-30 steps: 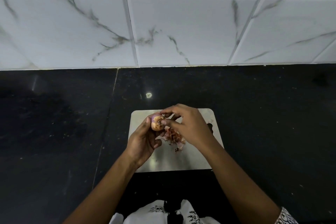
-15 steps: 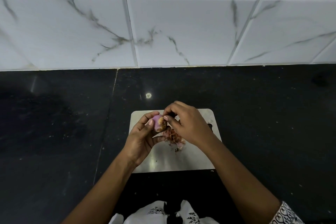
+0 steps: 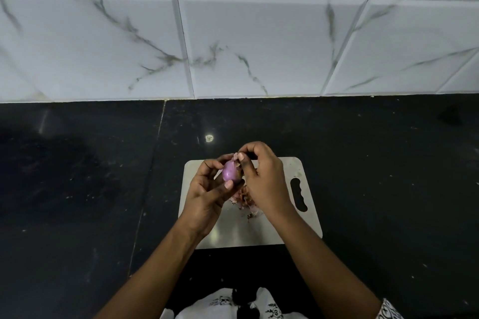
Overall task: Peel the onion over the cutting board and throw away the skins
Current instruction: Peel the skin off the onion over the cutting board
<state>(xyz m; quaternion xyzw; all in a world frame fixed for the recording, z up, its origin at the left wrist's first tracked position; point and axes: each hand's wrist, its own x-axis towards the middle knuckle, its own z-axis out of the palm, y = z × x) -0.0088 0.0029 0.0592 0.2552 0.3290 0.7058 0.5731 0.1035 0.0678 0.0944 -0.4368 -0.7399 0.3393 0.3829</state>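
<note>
A small purple onion (image 3: 229, 173) is held above the grey cutting board (image 3: 282, 225) in my left hand (image 3: 207, 197), gripped between thumb and fingers. My right hand (image 3: 261, 179) pinches a pale flap of skin (image 3: 236, 156) at the onion's top end. A heap of reddish peeled skins (image 3: 246, 202) lies on the board under my hands, partly hidden by my right wrist.
The board has a handle slot (image 3: 298, 194) on its right side and lies on a black stone counter (image 3: 77, 189). A white marbled tile wall (image 3: 233, 46) rises behind the counter. White patterned clothing (image 3: 223, 303) shows at the bottom edge.
My left hand has turned the onion so its smooth purple side faces up instead of the brownish root end. My right fingers moved up to the onion's top.
</note>
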